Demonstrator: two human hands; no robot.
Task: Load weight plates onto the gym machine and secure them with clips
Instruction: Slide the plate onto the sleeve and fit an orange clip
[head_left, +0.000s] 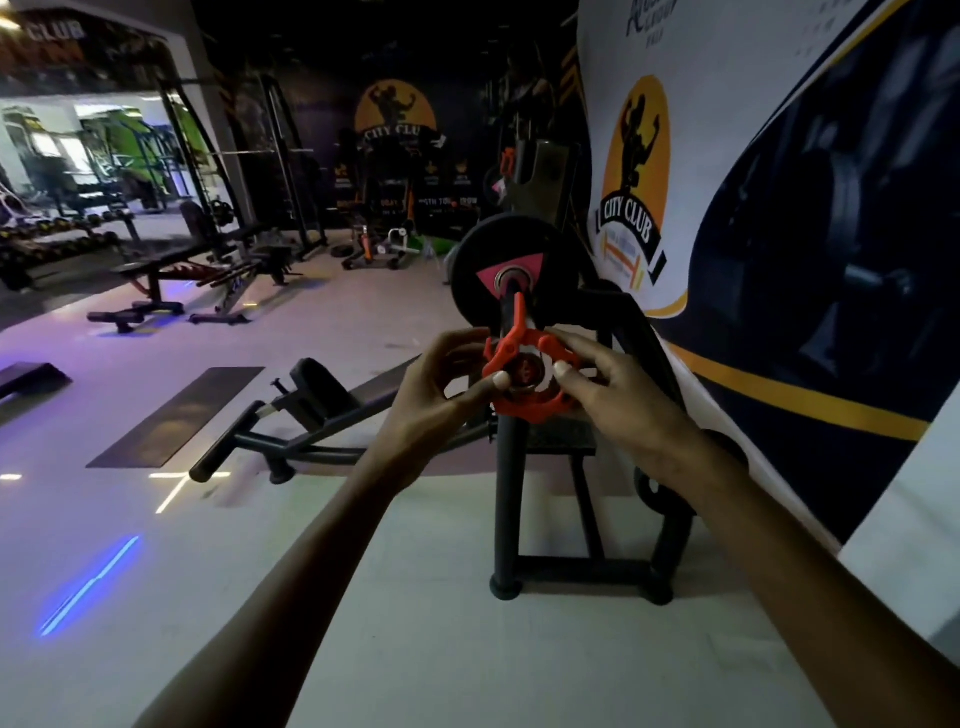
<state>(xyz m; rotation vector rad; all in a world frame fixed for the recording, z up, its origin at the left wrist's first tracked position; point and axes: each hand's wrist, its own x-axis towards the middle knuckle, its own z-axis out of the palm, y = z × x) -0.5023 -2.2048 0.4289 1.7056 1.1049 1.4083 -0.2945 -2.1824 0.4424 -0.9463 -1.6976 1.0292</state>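
One red clip (524, 371) ringed around the tip of the machine's loading bar (511, 312), partly hidden by fingers. Left hand (441, 395) and right hand (618, 395) both pinching it, thumbs pressed on its face. One black weight plate (478, 270) farther along the bar, its right edge covered by the machine frame (506, 499). Beyond, dim benches and racks, too dark to count. One wall banner (779, 208), cut off at right.

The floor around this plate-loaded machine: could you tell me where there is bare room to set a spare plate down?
Bare pale floor lies left of the machine's base, this side of the dark mat. It is crowded at the sleeve end, where both hands hold the red clip before the loaded plate.
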